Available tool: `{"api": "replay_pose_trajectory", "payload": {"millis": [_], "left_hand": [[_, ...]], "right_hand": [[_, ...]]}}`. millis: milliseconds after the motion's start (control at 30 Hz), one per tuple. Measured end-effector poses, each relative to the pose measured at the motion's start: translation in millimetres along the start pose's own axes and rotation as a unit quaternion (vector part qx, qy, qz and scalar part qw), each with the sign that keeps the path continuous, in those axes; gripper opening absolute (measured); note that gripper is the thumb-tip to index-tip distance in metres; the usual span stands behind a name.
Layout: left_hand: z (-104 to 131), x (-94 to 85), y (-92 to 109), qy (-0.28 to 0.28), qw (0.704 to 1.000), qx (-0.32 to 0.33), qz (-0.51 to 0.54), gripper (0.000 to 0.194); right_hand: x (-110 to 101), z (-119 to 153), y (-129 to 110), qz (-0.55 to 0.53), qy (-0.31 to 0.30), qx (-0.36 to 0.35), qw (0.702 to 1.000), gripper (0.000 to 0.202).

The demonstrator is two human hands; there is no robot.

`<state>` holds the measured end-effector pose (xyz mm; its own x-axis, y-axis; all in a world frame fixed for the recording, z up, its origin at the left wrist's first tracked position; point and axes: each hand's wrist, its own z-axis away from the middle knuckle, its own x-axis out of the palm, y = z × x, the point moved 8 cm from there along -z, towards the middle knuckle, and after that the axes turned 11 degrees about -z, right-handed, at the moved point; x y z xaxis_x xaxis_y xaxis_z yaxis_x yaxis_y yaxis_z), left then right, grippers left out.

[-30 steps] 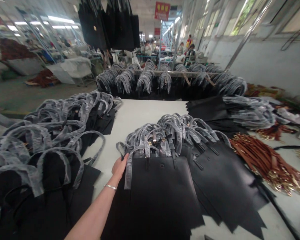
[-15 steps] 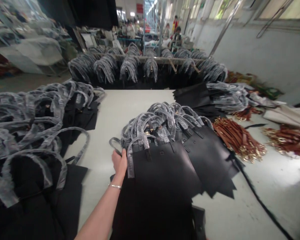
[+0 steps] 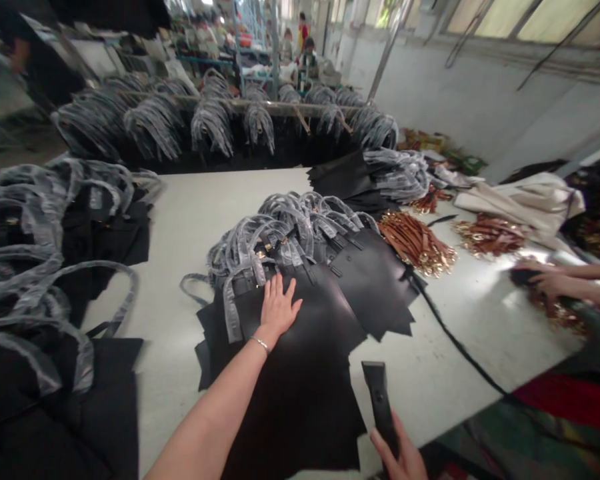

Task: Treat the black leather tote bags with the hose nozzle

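My left hand [image 3: 280, 307] lies flat on the top black bag panel [image 3: 300, 373], its fingers spread just below the handles. Clear plastic film wraps the looped handles [image 3: 245, 240] of this stack. At the lower right, my right hand [image 3: 403, 457] grips a black electric clipper [image 3: 379, 393] by its body, with the wide head pointing up and away from me. The clipper is beside the stack's right edge, over the pale table [image 3: 320, 475]. More black panels [image 3: 380, 273] fan out under the top one to the right.
Wrapped bags [image 3: 105, 233] pile up on the left. Brown straps with gold clasps [image 3: 417, 243] lie right of the stack, by a black cord [image 3: 460, 353]. A co-worker's hands [image 3: 555, 280] handle straps at far right. Wrapped handles [image 3: 213, 123] hang on a rail behind.
My left hand has moved from the handle at the stack's left edge onto the panel and opened flat. My right hand with the clipper has come into view. The view has turned right.
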<state>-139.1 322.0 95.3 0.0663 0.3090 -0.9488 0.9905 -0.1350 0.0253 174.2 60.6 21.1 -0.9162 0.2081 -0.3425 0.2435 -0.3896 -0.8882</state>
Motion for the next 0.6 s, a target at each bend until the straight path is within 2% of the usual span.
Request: {"api": "replay_pose_trajectory", "payload": {"millis": [100,267,400,467,500,600], "left_hand": [[24.9,3.2,5.3,-0.022,1.000,0.016,-0.013,0.059],[69.0,-5.6,15.3,-0.054,0.997,0.048,-0.017,0.059],[97.0,-16.0,28.3,-0.053,0.998,0.017,-0.017,0.052],[106.8,-16.9,53.3,-0.053,0.998,0.034,0.011,0.045],[111.2,-14.8,73.3,-0.064,0.995,0.070,0.038,0.041],[129.0,-1.4,146.8,-0.141,0.953,0.234,0.130,0.029]], "right_hand": [[-6.5,1.6,-12.4,0.004,-0.009,0.000,1.000,0.068],[-26.6,4.4,-31.1,0.022,-0.005,0.028,0.999,0.065],[-37.0,11.3,-29.0,0.013,-0.049,0.089,0.995,0.069],[-41.7,14.8,-24.0,-0.005,-0.051,0.108,0.993,0.073],[-44.0,16.2,-21.6,-0.012,-0.048,0.110,0.993,0.074],[-49.7,20.8,-15.2,-0.026,-0.034,0.113,0.993,0.070]]}}
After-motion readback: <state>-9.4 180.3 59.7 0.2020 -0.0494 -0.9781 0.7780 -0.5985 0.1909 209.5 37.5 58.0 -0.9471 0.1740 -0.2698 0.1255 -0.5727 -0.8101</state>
